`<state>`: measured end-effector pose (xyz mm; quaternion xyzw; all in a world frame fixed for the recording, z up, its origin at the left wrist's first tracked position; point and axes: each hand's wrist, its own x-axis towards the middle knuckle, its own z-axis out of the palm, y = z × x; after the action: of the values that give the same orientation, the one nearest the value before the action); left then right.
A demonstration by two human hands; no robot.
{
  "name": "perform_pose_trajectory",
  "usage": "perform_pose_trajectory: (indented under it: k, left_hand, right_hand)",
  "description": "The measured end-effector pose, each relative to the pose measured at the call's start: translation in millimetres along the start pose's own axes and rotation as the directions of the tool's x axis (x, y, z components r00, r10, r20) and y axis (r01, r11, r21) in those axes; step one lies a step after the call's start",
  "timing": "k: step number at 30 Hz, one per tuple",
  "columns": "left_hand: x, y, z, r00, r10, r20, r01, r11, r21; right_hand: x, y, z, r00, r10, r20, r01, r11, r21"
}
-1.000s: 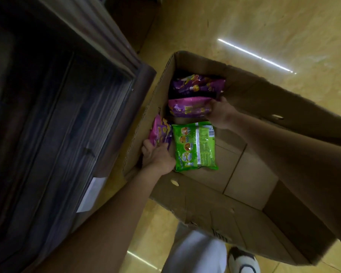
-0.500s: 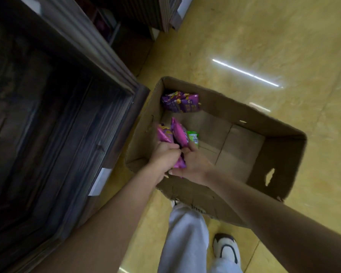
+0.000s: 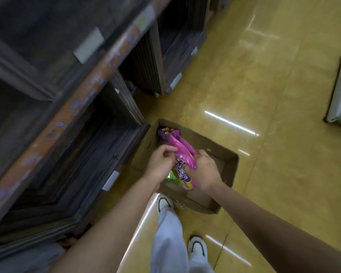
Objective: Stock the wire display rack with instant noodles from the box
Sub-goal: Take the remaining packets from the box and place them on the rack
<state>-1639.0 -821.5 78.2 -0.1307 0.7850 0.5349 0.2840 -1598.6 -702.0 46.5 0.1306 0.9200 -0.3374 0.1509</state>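
1. The cardboard box [image 3: 227, 170] sits open on the yellow floor [image 3: 274, 79], just beside the dark wooden shelving [image 3: 77, 134].
2. Both hands are above the box, with the pink noodle packets [image 3: 182, 154] held between them.
3. The left hand [image 3: 161, 164] has its fingers curled against the packets' left edge.
4. The right hand [image 3: 203, 172] is wrapped round their lower right side.
5. A green packet [image 3: 170, 177] shows beneath the hands; whether either hand holds it cannot be told.
6. A purple packet [image 3: 165, 133] lies in the box's far corner, apart from both hands.
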Motion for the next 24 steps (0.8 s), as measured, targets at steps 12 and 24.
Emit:
perform_pose_trajectory:
  k: [12, 24]
  left_hand:
    - [-207, 93, -133, 0.991, 0.077, 0.109, -0.065, 0.992, -0.109]
    - [-339, 39, -207, 0.975, 0.218, -0.053, -0.202, 0.753, -0.626]
  right_hand:
    - [-140, -177, -162, 0.832, -0.295, 0.470, 0.357, 0.933, -0.046]
    - [-255, -282, -218, 0.666, -0.362, 0.652, 0.242, 0.932, 0.269]
